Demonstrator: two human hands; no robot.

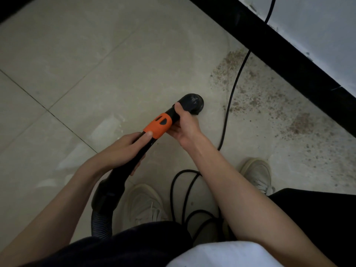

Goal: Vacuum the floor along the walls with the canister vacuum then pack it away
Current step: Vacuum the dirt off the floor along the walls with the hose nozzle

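Observation:
A black vacuum wand with an orange collar (158, 126) runs from the ribbed hose (101, 224) at lower left up to a round black nozzle (192, 102) pointed at the floor. My left hand (123, 149) grips the wand just below the orange collar. My right hand (185, 124) holds the wand's front end just behind the nozzle, thumb on top. Brown dirt (231, 62) lies scattered on the tiles along the black skirting (289, 58), to the right of the nozzle.
A black power cord (233, 89) runs down from the wall across the dirt and loops (185, 193) between my two light shoes (146, 203). White wall (317, 26) rises above the skirting. Pale floor tiles (77, 64) stretch to the left.

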